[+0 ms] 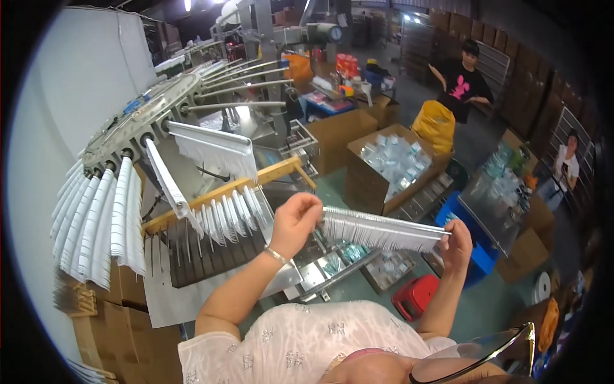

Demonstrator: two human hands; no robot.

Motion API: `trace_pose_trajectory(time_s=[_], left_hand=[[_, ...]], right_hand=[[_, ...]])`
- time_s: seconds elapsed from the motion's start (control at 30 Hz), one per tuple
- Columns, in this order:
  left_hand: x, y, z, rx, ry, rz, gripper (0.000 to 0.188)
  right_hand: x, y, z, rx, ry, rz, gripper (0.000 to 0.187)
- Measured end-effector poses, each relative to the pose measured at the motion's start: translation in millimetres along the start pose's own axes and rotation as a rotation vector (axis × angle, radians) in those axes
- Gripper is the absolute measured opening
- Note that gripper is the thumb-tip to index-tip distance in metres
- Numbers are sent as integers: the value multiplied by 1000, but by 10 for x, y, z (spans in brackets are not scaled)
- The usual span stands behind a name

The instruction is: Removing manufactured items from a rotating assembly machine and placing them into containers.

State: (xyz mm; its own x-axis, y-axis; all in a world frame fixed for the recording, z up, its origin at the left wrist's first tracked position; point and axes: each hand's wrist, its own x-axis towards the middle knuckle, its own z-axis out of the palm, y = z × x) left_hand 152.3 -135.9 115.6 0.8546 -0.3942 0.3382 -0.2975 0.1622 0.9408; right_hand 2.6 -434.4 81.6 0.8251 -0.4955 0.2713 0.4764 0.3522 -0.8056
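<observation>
A thin metal rod strung with a dense row of thin white strips [384,229] is stretched between my two hands, its strips hanging like a fringe. My left hand [296,221], fingers closed, pinches the rod's left end. At the right end, my right hand [456,245] grips the rod tip between thumb and fingers. To the left stands a round machine with spoke-like arms [150,109]. Folded white bundles [121,211] hang from several of its arms. Below my left forearm's far side, more white bundles [231,214] sit on a dark slotted rack [198,256].
A yellow wooden bar [256,175] runs behind the rack. Ahead, a cardboard box [368,173] holds clear plastic packs; a yellow sack [435,125] stands beyond it. A red stool [414,297] and blue bin [481,259] are at right. Two people [462,86] are farther back.
</observation>
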Motion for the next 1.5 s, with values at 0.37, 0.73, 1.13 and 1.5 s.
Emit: trace_pose_trajectory(time_s=[0.37, 0.73, 1.13, 1.5], left_hand=[[1187, 464, -116, 801, 534, 693, 38], [307, 187, 76, 1078, 345, 839, 47], [-795, 1197, -433, 870, 136, 1156, 25], [-1175, 1283, -998, 832, 21, 1159, 29]], right_hand=[[1136, -9, 859, 183, -223, -202, 22], [1402, 127, 1673, -59, -359, -340, 23], [1452, 466, 2258, 90, -230, -335, 18], [1459, 666, 2721, -103, -247, -321, 17]])
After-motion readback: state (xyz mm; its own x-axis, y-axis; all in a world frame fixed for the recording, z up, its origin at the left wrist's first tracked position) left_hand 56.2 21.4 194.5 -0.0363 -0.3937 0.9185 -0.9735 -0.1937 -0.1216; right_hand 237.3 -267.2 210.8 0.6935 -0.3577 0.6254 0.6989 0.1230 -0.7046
